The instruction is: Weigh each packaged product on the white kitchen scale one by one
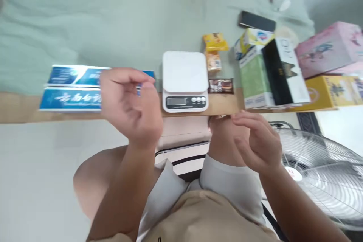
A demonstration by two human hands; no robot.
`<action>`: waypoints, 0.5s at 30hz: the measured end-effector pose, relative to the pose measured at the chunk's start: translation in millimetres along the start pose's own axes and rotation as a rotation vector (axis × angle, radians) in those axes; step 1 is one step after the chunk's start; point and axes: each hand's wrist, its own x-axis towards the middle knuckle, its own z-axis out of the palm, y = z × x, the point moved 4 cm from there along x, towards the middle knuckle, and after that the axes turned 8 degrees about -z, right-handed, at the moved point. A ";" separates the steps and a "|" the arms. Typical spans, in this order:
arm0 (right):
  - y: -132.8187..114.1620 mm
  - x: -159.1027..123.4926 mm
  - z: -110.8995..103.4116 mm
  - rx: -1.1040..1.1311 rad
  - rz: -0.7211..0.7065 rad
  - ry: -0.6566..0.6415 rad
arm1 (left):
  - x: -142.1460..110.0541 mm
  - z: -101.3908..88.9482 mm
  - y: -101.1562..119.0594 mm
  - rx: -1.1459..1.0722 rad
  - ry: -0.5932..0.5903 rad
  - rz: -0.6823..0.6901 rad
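Observation:
My left hand (132, 107) hangs over the right part of two blue toothpaste boxes (75, 98), its fingers curled and the thumb tip close to the index finger. No object shows in its pinch; blue packaging appears through the gap. Right of it stands a white digital kitchen scale (185, 72) with a bare platform; its display is unreadable. My right hand (258, 140) is beside the board's front edge, above my knee, with fingers stretched and thumb apart, holding nothing. Nearest to it lies a brown cocoa bar (221, 86). Behind the bar are two small yellow-orange snack packets (214, 41).
A cluster of cartons, including a green one (255, 79), a black-and-white one (285, 72) and a pink one (330, 49), stands on the right. A dark phone-like slab (256, 20) lies behind them. Below right is a metal fan (320, 174). Pale green cloth (127, 19) spreads behind the board.

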 end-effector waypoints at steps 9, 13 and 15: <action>86.7 -119.1 -134.3 -0.267 0.391 0.195 | -151.5 153.1 71.3 -0.208 -0.860 -0.094; 152.2 -149.3 -185.8 -0.340 0.567 0.402 | -234.1 236.6 111.9 -0.255 -1.088 -0.337; 189.1 -156.4 -209.7 -0.378 0.619 0.490 | -267.2 274.8 119.4 -0.175 -1.119 -0.507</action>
